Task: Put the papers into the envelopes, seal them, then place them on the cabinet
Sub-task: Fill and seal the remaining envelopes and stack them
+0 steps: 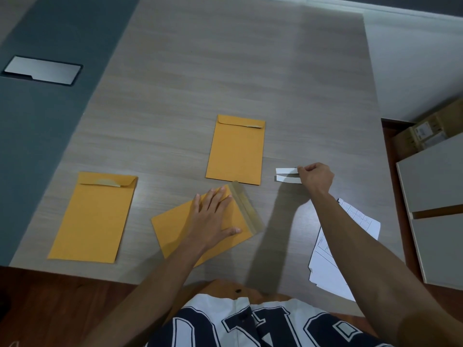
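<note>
Head view: envelope [200,234] diagonal, flap upper-right.

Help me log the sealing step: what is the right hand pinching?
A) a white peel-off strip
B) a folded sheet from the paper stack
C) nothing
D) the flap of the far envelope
A: the right hand pinches the end of a white strip above a second strip on the table, while the left hand presses the open-flapped envelope.
</note>
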